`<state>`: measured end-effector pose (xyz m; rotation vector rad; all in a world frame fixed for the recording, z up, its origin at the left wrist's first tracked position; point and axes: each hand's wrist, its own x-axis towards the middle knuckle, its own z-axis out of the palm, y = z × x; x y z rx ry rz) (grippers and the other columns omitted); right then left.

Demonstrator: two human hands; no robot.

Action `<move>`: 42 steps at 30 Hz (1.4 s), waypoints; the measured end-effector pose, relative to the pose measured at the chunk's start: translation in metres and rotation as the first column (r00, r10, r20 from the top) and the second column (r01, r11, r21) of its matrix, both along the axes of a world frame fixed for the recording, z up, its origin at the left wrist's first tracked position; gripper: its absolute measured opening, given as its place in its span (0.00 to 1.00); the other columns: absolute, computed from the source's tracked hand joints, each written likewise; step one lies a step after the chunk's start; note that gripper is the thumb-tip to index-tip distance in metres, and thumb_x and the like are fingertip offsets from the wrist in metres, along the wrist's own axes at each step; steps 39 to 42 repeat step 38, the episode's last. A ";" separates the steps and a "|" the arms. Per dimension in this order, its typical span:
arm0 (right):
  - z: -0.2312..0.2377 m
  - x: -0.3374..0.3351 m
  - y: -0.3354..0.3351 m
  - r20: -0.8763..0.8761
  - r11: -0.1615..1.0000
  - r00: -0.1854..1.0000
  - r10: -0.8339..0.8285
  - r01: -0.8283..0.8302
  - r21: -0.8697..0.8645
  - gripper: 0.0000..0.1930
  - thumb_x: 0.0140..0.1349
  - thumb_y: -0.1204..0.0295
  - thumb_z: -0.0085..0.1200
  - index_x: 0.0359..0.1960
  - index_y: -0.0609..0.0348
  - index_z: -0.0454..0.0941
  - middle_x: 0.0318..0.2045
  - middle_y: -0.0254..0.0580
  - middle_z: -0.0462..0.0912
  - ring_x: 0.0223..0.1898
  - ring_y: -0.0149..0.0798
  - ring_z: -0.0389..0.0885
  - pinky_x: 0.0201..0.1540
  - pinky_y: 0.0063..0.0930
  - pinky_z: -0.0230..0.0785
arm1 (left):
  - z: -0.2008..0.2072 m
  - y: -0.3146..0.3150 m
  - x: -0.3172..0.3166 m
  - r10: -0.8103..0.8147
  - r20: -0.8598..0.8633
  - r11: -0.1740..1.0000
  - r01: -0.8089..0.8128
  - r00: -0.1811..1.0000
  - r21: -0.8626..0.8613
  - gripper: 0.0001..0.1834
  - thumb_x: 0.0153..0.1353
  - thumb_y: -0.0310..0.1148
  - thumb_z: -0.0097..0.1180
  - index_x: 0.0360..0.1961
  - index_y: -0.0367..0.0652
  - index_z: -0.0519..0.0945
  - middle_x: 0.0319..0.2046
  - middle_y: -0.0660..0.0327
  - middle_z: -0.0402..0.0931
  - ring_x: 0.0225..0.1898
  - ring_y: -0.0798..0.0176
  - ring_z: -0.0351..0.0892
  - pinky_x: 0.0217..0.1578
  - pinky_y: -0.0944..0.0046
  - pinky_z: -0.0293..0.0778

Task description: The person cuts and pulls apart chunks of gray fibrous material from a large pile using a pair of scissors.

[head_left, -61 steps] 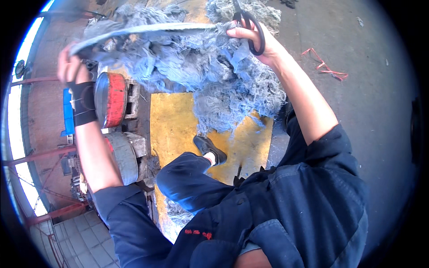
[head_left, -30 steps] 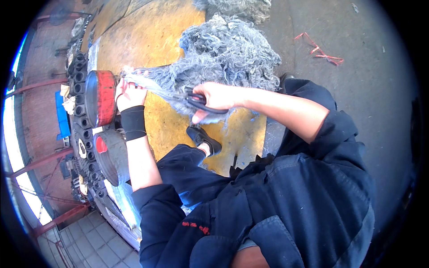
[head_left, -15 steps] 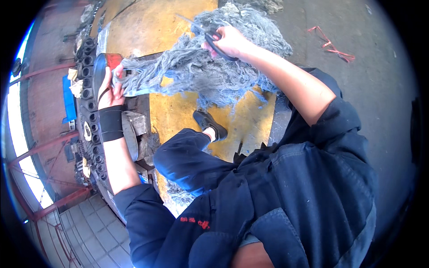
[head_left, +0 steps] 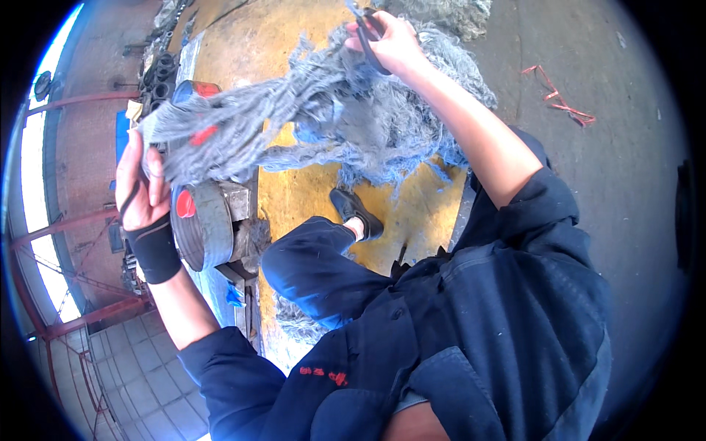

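My left hand (head_left: 141, 187), with a black wrist band, is closed on the end of a long hank of grey fibre (head_left: 243, 128). The hank stretches to the right into a large tangled heap of grey-blue fibre (head_left: 382, 140). My right hand (head_left: 393, 44) grips a pair of scissors (head_left: 372, 50) by the dark handles, above the far part of the heap. The blades point away and to the left, partly cut off by the picture's top edge. Whether the right fingers also hold any fibre, I cannot tell.
Beside my left forearm stands a round metal drum (head_left: 215, 224) with a red patch. Under the heap lies a worn yellow surface (head_left: 323, 202), my shoe (head_left: 357, 213) on it. Red strapping (head_left: 555, 97) lies on the grey floor to the right. Dark round parts (head_left: 158, 73) line the far left.
My left hand has moved left and nearer, drawing the fibre out over the drum. My right hand and the scissors have shifted slightly farther away and right.
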<state>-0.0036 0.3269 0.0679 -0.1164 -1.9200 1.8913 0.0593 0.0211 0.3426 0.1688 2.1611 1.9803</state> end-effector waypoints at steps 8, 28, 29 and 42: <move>0.002 0.006 -0.038 0.108 0.871 0.900 0.423 -0.436 0.227 0.27 0.38 0.47 0.68 0.22 0.58 0.71 0.21 0.40 0.77 0.27 0.37 0.76 0.34 0.31 0.68 | -0.044 0.062 0.064 -0.302 0.333 0.735 0.440 0.893 -0.516 0.17 0.63 0.40 0.48 0.42 0.35 0.78 0.14 0.60 0.75 0.08 0.78 0.56 0.10 0.77 0.48; -0.184 0.119 -0.165 0.927 -0.037 0.321 0.196 -0.942 0.334 0.39 0.38 0.46 0.67 0.42 0.69 0.70 0.38 0.53 0.79 0.41 0.47 0.80 0.45 0.33 0.72 | -0.293 0.029 0.125 -0.917 0.338 0.302 0.923 0.213 0.239 0.17 0.63 0.34 0.44 0.50 0.40 0.75 0.18 0.63 0.77 0.23 0.70 0.76 0.28 0.69 0.70; -0.190 0.125 -0.181 0.935 -0.072 0.304 0.182 -0.944 0.321 0.43 0.36 0.44 0.68 0.44 0.70 0.69 0.40 0.53 0.79 0.43 0.47 0.79 0.46 0.32 0.71 | -0.295 0.024 0.124 -0.925 0.321 0.295 0.916 0.202 0.274 0.17 0.63 0.34 0.44 0.50 0.40 0.75 0.18 0.63 0.77 0.22 0.70 0.76 0.27 0.69 0.70; -0.250 0.091 -0.202 0.909 0.074 0.415 -0.043 -0.906 0.417 0.21 0.53 0.66 0.56 0.43 0.69 0.68 0.39 0.54 0.79 0.41 0.55 0.79 0.42 0.37 0.74 | -0.292 -0.018 0.104 -0.952 0.248 0.240 0.937 0.177 0.254 0.14 0.59 0.38 0.48 0.36 0.41 0.78 0.20 0.58 0.79 0.25 0.64 0.81 0.31 0.62 0.72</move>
